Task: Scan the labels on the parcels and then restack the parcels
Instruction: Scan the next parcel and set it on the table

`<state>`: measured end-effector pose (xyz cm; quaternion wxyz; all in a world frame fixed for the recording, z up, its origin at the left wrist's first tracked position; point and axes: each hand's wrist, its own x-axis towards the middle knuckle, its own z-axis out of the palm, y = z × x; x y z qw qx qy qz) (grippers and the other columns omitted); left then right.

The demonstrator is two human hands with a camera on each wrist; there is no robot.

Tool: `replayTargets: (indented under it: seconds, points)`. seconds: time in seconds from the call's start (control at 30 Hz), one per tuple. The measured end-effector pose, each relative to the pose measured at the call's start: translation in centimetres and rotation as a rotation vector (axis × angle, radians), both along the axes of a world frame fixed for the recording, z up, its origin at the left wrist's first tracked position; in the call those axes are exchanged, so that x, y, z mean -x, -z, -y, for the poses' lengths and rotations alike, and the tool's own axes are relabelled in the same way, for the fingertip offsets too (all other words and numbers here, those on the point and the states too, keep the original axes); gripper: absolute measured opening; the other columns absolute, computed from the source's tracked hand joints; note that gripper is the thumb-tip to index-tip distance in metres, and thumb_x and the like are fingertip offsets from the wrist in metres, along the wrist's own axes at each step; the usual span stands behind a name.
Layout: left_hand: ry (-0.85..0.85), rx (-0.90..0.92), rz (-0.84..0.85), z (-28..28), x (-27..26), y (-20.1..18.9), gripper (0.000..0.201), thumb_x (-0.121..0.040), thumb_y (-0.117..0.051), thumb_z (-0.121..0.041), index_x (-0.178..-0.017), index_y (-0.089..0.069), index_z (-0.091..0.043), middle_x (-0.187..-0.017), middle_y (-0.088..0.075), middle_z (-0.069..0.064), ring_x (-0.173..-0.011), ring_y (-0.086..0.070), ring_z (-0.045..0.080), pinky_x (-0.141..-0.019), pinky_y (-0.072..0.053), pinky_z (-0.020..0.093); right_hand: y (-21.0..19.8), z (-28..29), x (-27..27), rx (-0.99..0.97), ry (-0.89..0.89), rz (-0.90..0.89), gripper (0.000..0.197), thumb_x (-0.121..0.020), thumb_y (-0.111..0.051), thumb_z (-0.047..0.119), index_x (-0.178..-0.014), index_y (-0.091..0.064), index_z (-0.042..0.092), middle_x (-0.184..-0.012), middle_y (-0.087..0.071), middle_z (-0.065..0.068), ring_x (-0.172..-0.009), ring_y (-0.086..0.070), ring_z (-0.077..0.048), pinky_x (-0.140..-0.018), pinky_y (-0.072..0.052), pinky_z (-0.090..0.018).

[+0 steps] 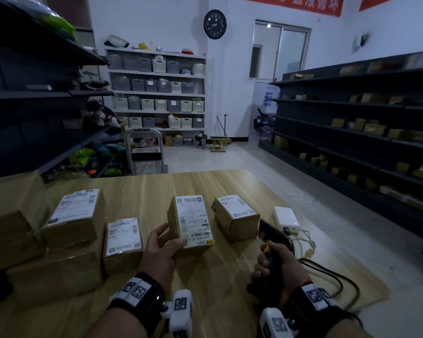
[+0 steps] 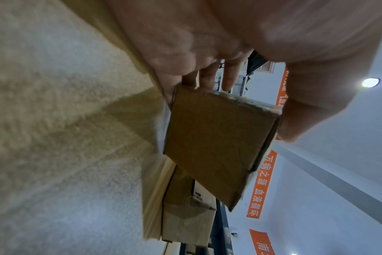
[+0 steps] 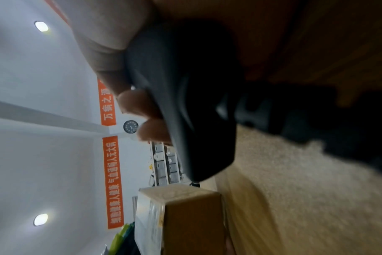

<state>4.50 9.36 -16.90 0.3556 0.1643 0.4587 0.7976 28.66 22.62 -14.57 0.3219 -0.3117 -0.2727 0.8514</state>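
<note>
My left hand (image 1: 165,242) grips a small cardboard parcel (image 1: 191,225) with a white label on top, tilted above the wooden table (image 1: 205,276); the left wrist view shows thumb and fingers clamped on its brown side (image 2: 218,138). My right hand (image 1: 276,262) holds a black barcode scanner (image 1: 271,232) with a yellow trigger, its head pointing toward the held parcel. The scanner body (image 3: 185,103) fills the right wrist view, with the held parcel (image 3: 185,219) beyond it. Another labelled parcel (image 1: 235,220) sits right of the held one. Two more labelled parcels (image 1: 122,240) (image 1: 76,215) stand to the left.
Larger brown boxes (image 1: 12,230) are stacked at the table's left. A white power adapter (image 1: 286,219) with cables lies on the right, and a black cord (image 1: 337,281) loops near the table edge. Dark shelving lines both sides of the room; a trolley (image 1: 144,154) stands beyond the table.
</note>
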Motion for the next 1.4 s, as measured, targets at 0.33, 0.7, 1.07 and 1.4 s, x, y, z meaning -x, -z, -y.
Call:
replayTargets:
  seconds: [0.33,0.7,1.07,1.4]
  points:
    - [0.003,-0.011,-0.013,0.2,0.3,0.3,0.084,-0.086,-0.076,0.011,-0.154,-0.050,-0.031,-0.141,-0.068,0.010,-0.117,-0.076,0.042,-0.098,-0.065,0.060,-7.8,3.3,1.9,-0.394,-0.196,0.484,0.017,-0.096,-0.069,0.019,-0.096,-0.061,0.004,-0.059,-0.050,-0.014,-0.045,-0.045,-0.024,-0.048,-0.042,-0.030]
    - [-0.021,0.061,0.047,-0.3,0.9,0.9,0.096,-0.059,-0.096,-0.014,-0.142,-0.056,-0.039,-0.143,-0.069,0.011,-0.118,-0.075,0.045,-0.099,-0.062,0.068,-10.9,4.5,2.0,-0.515,-0.203,0.622,0.022,-0.097,-0.068,0.014,-0.117,-0.065,0.005,-0.065,-0.050,-0.013,-0.046,-0.042,-0.021,-0.050,-0.035,-0.032]
    - [-0.083,0.086,0.069,-0.7,1.1,0.4,0.085,-0.065,-0.097,-0.014,-0.138,-0.058,-0.035,-0.135,-0.076,0.011,-0.116,-0.076,0.043,-0.102,-0.061,0.067,-12.3,5.5,2.1,-0.510,-0.222,0.589,0.024,-0.097,-0.068,0.011,-0.118,-0.064,0.000,-0.065,-0.048,-0.014,-0.045,-0.040,-0.021,-0.051,-0.031,-0.032]
    - [-0.100,0.076,0.046,-0.5,1.2,0.1,0.085,-0.075,-0.093,-0.011,-0.148,-0.053,-0.028,-0.131,-0.078,0.012,-0.116,-0.076,0.044,-0.105,-0.058,0.069,-13.4,6.2,2.1,-0.509,-0.243,0.598,0.023,-0.096,-0.069,0.011,-0.116,-0.064,0.001,-0.064,-0.049,-0.014,-0.046,-0.041,-0.022,-0.051,-0.032,-0.032]
